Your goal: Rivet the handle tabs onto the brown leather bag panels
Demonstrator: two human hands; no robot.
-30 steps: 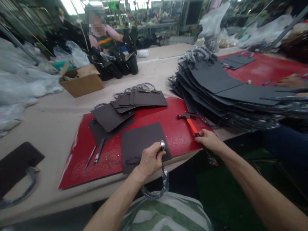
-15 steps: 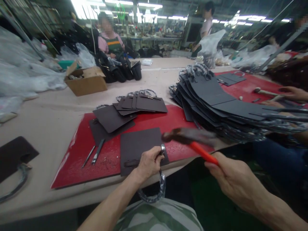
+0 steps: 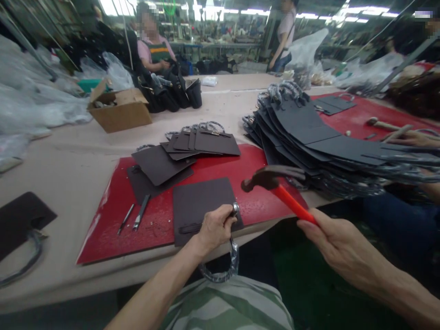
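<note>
A dark brown panel (image 3: 202, 197) lies at the front edge of the red mat (image 3: 103, 229). My left hand (image 3: 216, 227) pinches a small shiny metal piece (image 3: 235, 209) at the panel's right edge. A plastic-wrapped handle (image 3: 234, 261) hangs below that hand, over the table edge. On the right, my right hand (image 3: 330, 233) is wrapped round the orange grip of a claw hammer (image 3: 271, 176). The hammer head is raised above the mat, to the right of the metal piece and apart from it. Two slim metal tools (image 3: 140, 213) lie left of the panel.
Brown panels (image 3: 213, 142) with wrapped handles lie behind. A large stack of dark panels (image 3: 309, 133) fills the right. A cardboard box (image 3: 120, 114) and black bags (image 3: 175, 94) stand farther back. Another person's hand (image 3: 415, 137) is at the far right; more people are behind.
The hammer now shows sharper and sits slightly farther right of the metal piece. My left hand keeps its pinch at the panel's edge. The whole view has shifted slightly.
</note>
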